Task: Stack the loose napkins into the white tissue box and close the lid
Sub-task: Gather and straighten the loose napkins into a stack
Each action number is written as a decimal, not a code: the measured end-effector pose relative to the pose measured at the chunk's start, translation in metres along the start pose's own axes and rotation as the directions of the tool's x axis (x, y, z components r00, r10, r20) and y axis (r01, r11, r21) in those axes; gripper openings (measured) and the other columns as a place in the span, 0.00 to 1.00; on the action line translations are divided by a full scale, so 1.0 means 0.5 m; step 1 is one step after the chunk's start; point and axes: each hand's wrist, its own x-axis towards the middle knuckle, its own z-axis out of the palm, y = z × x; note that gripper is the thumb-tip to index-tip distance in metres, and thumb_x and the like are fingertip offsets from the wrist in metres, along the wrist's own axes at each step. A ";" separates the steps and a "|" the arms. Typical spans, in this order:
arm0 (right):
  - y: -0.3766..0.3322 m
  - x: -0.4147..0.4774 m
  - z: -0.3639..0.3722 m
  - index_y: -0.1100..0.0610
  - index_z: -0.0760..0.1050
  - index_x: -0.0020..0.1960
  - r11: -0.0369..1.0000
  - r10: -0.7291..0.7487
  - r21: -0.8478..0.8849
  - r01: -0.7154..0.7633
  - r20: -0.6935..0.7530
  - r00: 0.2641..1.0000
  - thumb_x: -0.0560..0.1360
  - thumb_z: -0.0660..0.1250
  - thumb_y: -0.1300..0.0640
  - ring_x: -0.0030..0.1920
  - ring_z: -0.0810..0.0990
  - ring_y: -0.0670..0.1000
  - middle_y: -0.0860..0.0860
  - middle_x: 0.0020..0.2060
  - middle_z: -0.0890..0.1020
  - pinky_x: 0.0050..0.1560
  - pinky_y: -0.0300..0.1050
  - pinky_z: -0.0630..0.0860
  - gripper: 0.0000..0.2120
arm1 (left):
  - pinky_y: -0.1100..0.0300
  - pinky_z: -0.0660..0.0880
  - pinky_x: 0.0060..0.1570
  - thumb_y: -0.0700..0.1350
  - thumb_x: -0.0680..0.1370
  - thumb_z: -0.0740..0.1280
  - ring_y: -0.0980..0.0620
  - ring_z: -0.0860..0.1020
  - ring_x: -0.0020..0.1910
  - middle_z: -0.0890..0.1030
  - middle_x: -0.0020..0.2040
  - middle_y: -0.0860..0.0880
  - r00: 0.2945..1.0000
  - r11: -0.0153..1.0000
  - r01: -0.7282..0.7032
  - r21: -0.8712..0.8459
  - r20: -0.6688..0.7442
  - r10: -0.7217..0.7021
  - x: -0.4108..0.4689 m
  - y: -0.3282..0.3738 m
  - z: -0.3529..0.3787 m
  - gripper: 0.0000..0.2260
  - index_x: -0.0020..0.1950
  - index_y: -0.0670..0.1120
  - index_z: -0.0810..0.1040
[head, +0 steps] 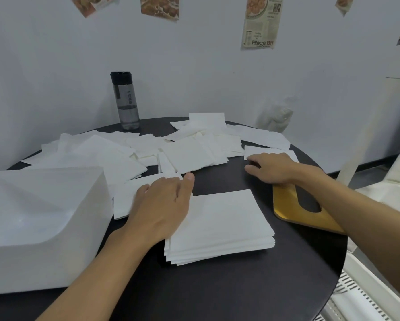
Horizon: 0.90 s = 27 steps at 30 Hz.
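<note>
many loose napkins (189,154) cover table (240,288)

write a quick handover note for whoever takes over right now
Left hand: open, flat on a napkin beside the neat stack.
Right hand: open, resting on a loose napkin at right.
White tissue box sits front left; wooden lid is off, lying under the right forearm.
Done: one stack squared up.
Left: gather the loose napkins across the back, load all into the box, fit the lid.
</note>
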 end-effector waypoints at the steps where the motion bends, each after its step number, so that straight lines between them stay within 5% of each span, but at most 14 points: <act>1: 0.000 -0.006 -0.003 0.51 0.73 0.58 1.000 -0.008 -0.014 0.008 -0.012 1.000 0.83 0.53 0.43 0.52 0.77 0.52 0.48 0.52 0.81 0.56 0.51 0.68 0.16 | 0.57 0.62 0.59 0.67 0.71 0.31 0.47 0.76 0.58 0.82 0.53 0.48 1.000 1.000 0.002 -0.016 -0.002 -0.002 0.000 -0.001 0.001 0.32 0.46 0.53 0.69; 5: 0.001 -0.011 -0.006 0.48 0.70 0.71 0.995 0.066 0.084 -0.051 -0.196 0.978 0.82 0.59 0.48 0.66 0.74 0.55 0.49 0.67 0.76 0.68 0.57 0.60 0.18 | 0.58 0.62 0.58 0.67 0.72 0.31 0.47 0.76 0.56 0.82 0.53 0.47 1.000 1.000 0.005 -0.016 -0.020 -0.005 0.003 -0.006 0.006 0.31 0.46 0.53 0.68; 9: 0.010 -0.004 0.003 0.45 0.70 0.72 0.989 0.077 0.132 -0.073 -0.030 0.997 0.83 0.56 0.46 0.68 0.72 0.55 0.48 0.70 0.74 0.68 0.57 0.68 0.18 | 0.58 0.62 0.59 0.67 0.72 0.32 0.49 0.76 0.53 0.82 0.54 0.48 1.000 1.000 0.005 0.008 -0.031 -0.005 0.001 -0.007 0.005 0.38 0.47 0.49 0.76; 12: 0.015 -0.004 0.000 0.53 0.78 0.51 0.985 0.056 0.164 -0.052 -0.019 0.998 0.83 0.53 0.46 0.53 0.78 0.55 0.50 0.51 0.82 0.53 0.52 0.73 0.18 | 0.58 0.62 0.59 0.67 0.73 0.32 0.48 0.76 0.57 0.82 0.56 0.48 0.999 0.999 0.013 0.031 -0.033 -0.012 0.001 -0.007 0.004 0.35 0.47 0.51 0.75; 14: 0.019 -0.004 0.001 0.56 0.69 0.38 0.974 0.054 0.222 -0.046 -0.029 0.998 0.83 0.52 0.47 0.41 0.74 0.53 0.52 0.37 0.76 0.44 0.49 0.70 0.20 | 0.58 0.62 0.58 0.67 0.72 0.32 0.48 0.76 0.58 0.82 0.56 0.48 0.999 1.000 0.009 0.021 -0.038 -0.008 0.002 -0.006 0.005 0.40 0.49 0.47 0.78; 19: 0.021 -0.022 -0.005 0.56 0.68 0.38 0.985 0.058 0.166 -0.051 -0.038 0.998 0.84 0.51 0.48 0.39 0.73 0.52 0.52 0.36 0.74 0.41 0.48 0.68 0.19 | 0.58 0.61 0.58 0.67 0.73 0.32 0.49 0.76 0.58 0.82 0.55 0.49 0.999 0.999 0.027 0.042 -0.031 -0.026 0.002 -0.003 0.001 0.44 0.56 0.44 0.81; 22: 0.021 -0.052 -0.015 0.60 0.75 0.44 0.978 0.029 0.209 0.011 -0.185 0.982 0.84 0.53 0.51 0.43 0.77 0.56 0.54 0.41 0.81 0.46 0.49 0.73 0.19 | 0.59 0.61 0.58 0.64 0.81 0.38 0.49 0.76 0.58 0.83 0.56 0.50 0.999 0.998 0.047 0.046 -0.012 -0.046 0.003 -0.005 0.001 0.37 0.56 0.45 0.81; 25: -0.006 -0.094 -0.037 0.65 0.79 0.54 0.938 -0.009 0.315 0.145 -0.396 0.918 0.83 0.56 0.55 0.53 0.79 0.61 0.59 0.52 0.83 0.57 0.61 0.75 0.17 | 0.57 0.63 0.57 0.59 0.84 0.41 0.46 0.76 0.59 0.82 0.57 0.47 0.996 0.995 0.092 0.024 -0.010 -0.092 0.002 -0.004 -0.004 0.32 0.55 0.44 0.81; 27: -0.034 -0.121 -0.054 0.65 0.81 0.54 0.871 -0.001 0.431 0.236 -0.478 0.878 0.83 0.58 0.56 0.54 0.80 0.59 0.58 0.52 0.84 0.58 0.56 0.76 0.16 | 0.54 0.67 0.58 0.60 0.84 0.42 0.45 0.76 0.58 0.82 0.56 0.46 0.990 0.990 0.137 -0.027 -0.025 -0.137 -0.001 0.000 -0.010 0.32 0.56 0.43 0.80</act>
